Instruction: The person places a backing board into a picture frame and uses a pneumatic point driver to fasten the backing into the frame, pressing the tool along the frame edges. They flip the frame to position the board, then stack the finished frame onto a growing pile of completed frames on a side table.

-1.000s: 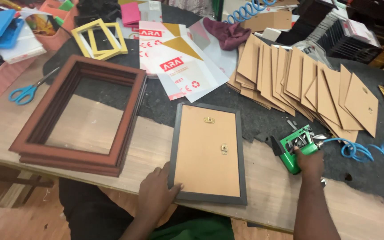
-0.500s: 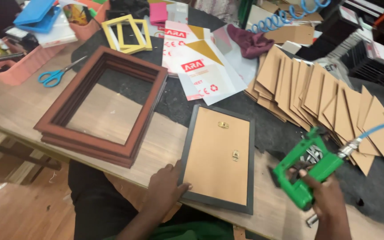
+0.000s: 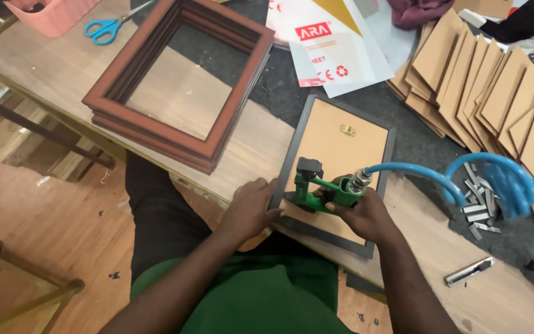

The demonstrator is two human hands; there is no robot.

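Note:
A dark grey picture frame (image 3: pixel 392 146) lies face down at the table's near edge, its brown backing board (image 3: pixel 341 151) showing a small brass hanger. My right hand (image 3: pixel 366 213) grips a green air stapler (image 3: pixel 317 187) whose black nose presses on the frame's lower left side. A blue coiled hose (image 3: pixel 465 179) runs from the stapler to the right. My left hand (image 3: pixel 251 204) lies flat on the frame's near left corner, fingers apart.
A stack of brown wooden frames (image 3: pixel 174 133) sits to the left. Fanned backing boards (image 3: pixel 495 86) lie at the right, staple strips (image 3: pixel 474 201) and a metal tool (image 3: pixel 468 271) nearer. Blue scissors (image 3: pixel 109 26), a pink tray (image 3: pixel 50 15) and printed sheets (image 3: pixel 335 49) are behind.
My right hand has brought the green stapler from the right side onto the frame's lower left edge. The view has moved closer to the frame. My left hand stays at the near corner.

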